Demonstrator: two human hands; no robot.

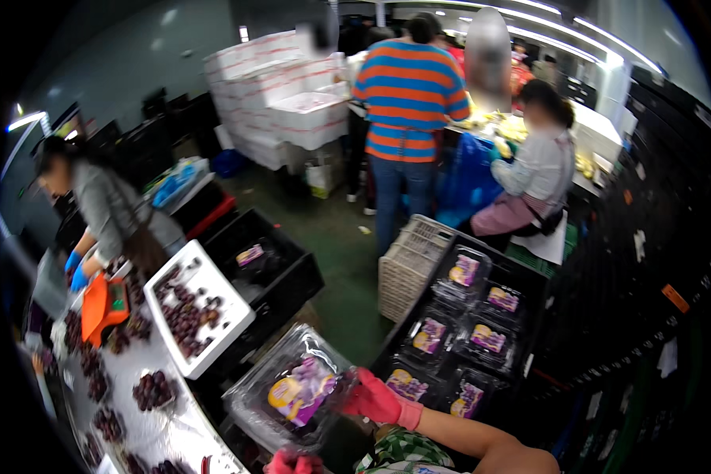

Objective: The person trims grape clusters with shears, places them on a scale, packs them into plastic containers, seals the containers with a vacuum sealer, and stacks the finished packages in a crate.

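A clear plastic clamshell box of dark grapes (290, 388), with a purple and yellow label on its lid, is held in front of me. My right hand (382, 398), in a red glove, grips its right side. My left hand (293, 462), also red-gloved, is at its lower edge, partly cut off by the picture's bottom rim. To the right, a black plastic crate (444, 249) holds several similar labelled boxes. Left of the held box, bunches of grapes (154, 391) lie on a metallic-looking table (172, 435).
A white foam box (240, 323) of loose grapes adjoins another black crate (308, 278). An orange scale (98, 308) stands on the table near a co-worker (115, 201) in blue gloves. Other people, a beige crate (391, 284) and stacked white boxes (243, 101) are farther back.
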